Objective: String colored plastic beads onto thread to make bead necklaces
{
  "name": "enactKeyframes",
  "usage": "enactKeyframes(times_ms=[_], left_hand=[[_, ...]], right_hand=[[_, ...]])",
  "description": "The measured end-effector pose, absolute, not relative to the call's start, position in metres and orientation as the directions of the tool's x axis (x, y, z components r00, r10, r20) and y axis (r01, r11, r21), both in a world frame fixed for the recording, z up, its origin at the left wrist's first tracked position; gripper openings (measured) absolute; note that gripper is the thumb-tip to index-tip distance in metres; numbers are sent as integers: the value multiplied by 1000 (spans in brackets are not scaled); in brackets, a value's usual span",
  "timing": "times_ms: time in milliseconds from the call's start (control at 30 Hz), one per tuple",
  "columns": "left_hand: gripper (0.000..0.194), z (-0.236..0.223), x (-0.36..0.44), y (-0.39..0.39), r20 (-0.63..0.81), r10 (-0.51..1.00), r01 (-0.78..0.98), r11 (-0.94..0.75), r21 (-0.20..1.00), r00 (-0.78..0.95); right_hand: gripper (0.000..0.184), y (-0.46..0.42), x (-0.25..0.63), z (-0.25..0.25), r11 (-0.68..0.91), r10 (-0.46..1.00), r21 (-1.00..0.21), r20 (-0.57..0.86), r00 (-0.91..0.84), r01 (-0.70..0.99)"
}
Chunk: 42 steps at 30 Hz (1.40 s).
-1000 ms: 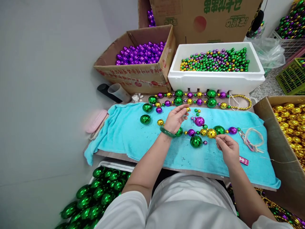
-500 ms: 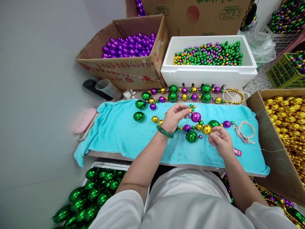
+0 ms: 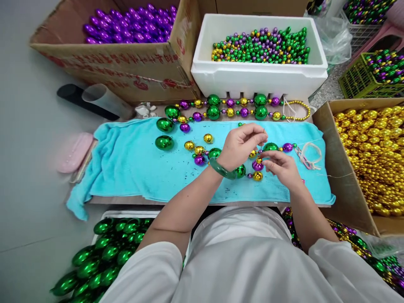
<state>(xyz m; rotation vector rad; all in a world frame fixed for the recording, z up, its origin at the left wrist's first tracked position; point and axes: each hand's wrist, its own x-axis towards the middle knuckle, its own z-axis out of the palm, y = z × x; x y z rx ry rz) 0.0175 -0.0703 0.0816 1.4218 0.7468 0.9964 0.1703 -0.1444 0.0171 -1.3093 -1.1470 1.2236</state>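
One blue towel (image 3: 126, 166) is spread under the work. The left hand (image 3: 240, 145) has been brought close to the right hand (image 3: 284, 170) — a wider gap was kept half a second ago. A thin thread (image 3: 261, 146) seems to be pinched by the left finger and thumb. The right fingers are bent beside the beads; whether one is gripped cannot be told. Near those fingertips, a big purple bead (image 3: 258, 166) is now seen. Just below it lies a gold bead (image 3: 258, 176), seemingly the one held by the right hand before — now let go, so the string has probably been made longer. Close above the purple one, a small gold bead (image 3: 259, 160) is seen.
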Motion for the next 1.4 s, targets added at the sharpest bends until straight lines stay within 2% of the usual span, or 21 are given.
enactKeyframes(times_ms=[100,233,500,600,667,767,900,1033,1267,1400], left_hand=[[6,96,21,-73,181,898,-173,-119,978,401],[6,109,22,-79,206,898,-186,-143,972,389],[7,98,24,-72,139,946,-289,-51,956,292],[16,80,20,-67,109,940,-264,-22,964,322],[25,64,17,-69,48,901,-197,43,980,432],[34,37,15,-77,-94,763,-17,137,990,640],[34,9,15,-88,-130,722,127,59,990,679],[24,-5,15,-92,-143,731,82,119,990,667],[28,-11,11,-92,-176,742,-19,246,969,647],[26,-12,10,-96,-144,745,8,184,983,651]], right_hand=[[22,-140,161,17,-29,998,-999,-29,54,13],[11,-139,162,23,124,991,-991,127,46,55],[16,-143,166,23,57,989,-986,34,-143,156],[18,-142,166,17,15,998,-999,12,-64,48],[20,-141,166,13,-20,1000,-998,-21,18,-57],[24,-139,164,9,-40,990,-986,-61,128,-160],[25,-138,161,5,-61,979,-967,-105,173,-246],[21,-138,161,1,-50,985,-955,-96,145,-291],[18,-136,162,-5,-65,984,-927,-120,130,-369],[19,-138,161,-2,-107,982,-901,-163,100,-420]])
